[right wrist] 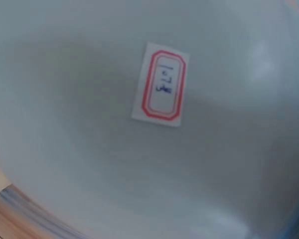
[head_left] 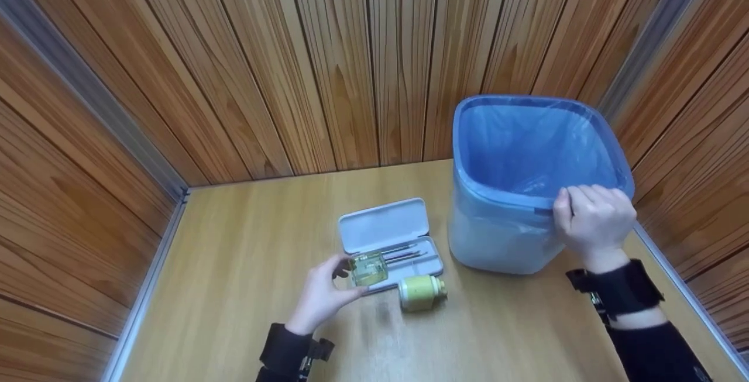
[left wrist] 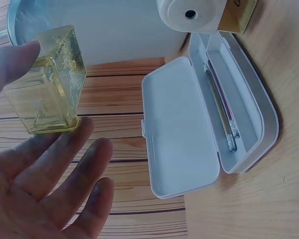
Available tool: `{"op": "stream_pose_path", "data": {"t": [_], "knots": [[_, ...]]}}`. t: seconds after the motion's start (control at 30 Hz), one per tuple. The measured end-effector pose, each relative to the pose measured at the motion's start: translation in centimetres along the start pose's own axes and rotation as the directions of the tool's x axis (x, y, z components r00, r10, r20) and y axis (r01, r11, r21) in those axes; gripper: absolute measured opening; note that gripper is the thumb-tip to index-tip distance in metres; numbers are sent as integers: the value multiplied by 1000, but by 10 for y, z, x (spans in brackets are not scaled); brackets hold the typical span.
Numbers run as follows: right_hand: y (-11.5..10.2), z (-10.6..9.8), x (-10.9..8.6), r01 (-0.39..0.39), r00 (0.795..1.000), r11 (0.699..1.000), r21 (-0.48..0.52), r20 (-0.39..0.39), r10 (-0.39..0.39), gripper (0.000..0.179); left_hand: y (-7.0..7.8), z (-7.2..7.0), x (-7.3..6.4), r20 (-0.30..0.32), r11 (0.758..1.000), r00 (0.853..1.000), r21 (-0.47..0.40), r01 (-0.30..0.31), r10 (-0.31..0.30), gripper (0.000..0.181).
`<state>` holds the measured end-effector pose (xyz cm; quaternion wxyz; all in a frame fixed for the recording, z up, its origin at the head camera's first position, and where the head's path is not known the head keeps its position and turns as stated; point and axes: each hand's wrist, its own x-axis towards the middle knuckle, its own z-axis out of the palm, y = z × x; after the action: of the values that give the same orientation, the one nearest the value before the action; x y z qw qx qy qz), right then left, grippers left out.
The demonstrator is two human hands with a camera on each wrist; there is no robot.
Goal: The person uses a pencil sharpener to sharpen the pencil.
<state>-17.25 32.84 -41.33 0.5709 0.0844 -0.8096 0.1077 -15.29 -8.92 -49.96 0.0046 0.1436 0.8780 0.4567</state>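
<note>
My left hand [head_left: 325, 294] pinches a clear yellow shavings drawer [left wrist: 47, 87] between thumb and fingers, with bits of shavings clinging to its inner wall. In the head view the drawer overlaps an open white pencil case [head_left: 384, 227] with pencils [left wrist: 222, 107] lying inside. A yellow pencil sharpener [head_left: 418, 294] lies just in front of the case; its white face with a round hole [left wrist: 190, 14] shows in the left wrist view. On the right, my right hand [head_left: 600, 218] grips the front rim of a trash bin [head_left: 497, 241] with a blue rim and a plastic liner.
Wood-plank walls [head_left: 351, 66] enclose the light wooden table [head_left: 234, 253] at the back and both sides. Close before the right wrist camera is the bin's pale side, bearing a red-bordered label [right wrist: 162, 84].
</note>
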Motion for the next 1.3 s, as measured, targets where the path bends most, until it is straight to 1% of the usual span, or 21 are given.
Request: {"op": "stream_pose_path", "data": {"t": [0.17, 0.37, 0.5, 0.6, 0.7, 0.83, 0.9, 0.97, 1.0, 1.07, 1.13, 1.17, 1.2, 1.23, 1.27, 1.3], "knots": [[-13, -13, -8, 5, 999, 999, 52, -50, -2, 48, 1, -2, 1, 10, 1000, 1000, 4, 12, -12, 56], [-22, -16, -11, 4, 997, 998, 67, -78, 2, 48, 2, -3, 3, 18, 999, 999, -8, 31, -31, 57], [-23, -15, -12, 5, 997, 998, 62, -73, -1, 49, 7, -7, 7, 24, 1000, 1000, -14, 17, -17, 54], [-23, -15, -13, 3, 998, 998, 55, -69, 1, 48, 18, -14, 14, 24, 1000, 1000, -16, -19, 19, 52], [-24, -15, -14, -1, 997, 999, 49, -80, 5, 48, 40, -22, 27, 14, 997, 997, -15, -73, 73, 50], [-23, -15, -15, -8, 994, 999, 41, -106, 12, 46, 80, -32, 51, -3, 988, 988, 5, -151, 151, 49], [-23, -15, -15, -13, 994, 999, 40, -110, 17, 45, 101, -34, 62, 0, 983, 983, 11, -186, 186, 49], [-23, -17, -16, -16, 994, 999, 34, -106, 19, 46, 121, -35, 71, 11, 978, 978, 8, -206, 206, 48], [-23, -17, -16, -19, 994, 999, 33, -104, 23, 46, 131, -34, 76, 15, 975, 975, 11, -222, 222, 47], [-23, -19, -17, -25, 994, 999, 27, -101, 28, 46, 150, -31, 86, 27, 972, 972, 22, -234, 234, 48], [-23, -20, -17, -31, 994, 999, 24, -100, 33, 46, 168, -25, 94, 28, 964, 967, 77, -256, 255, 49], [-24, -20, -17, -34, 994, 999, 26, -102, 37, 46, 176, -21, 98, 21, 951, 961, 135, -277, 277, 50], [-24, -20, -17, -38, 994, 999, 27, -102, 41, 46, 183, -16, 101, 11, 928, 950, 212, -306, 311, 51], [-25, -20, -17, -41, 994, 999, 29, -101, 44, 46, 190, -10, 104, 5, 889, 935, 309, -339, 355, 52], [-26, -19, -17, -43, 994, 999, 32, -101, 46, 46, 195, -4, 107, -4, 828, 910, 418, -375, 414, 52], [-27, -19, -17, -45, 994, 998, 37, -101, 48, 46, 199, 3, 109, -16, 743, 872, 531, -408, 489, 50]]}}
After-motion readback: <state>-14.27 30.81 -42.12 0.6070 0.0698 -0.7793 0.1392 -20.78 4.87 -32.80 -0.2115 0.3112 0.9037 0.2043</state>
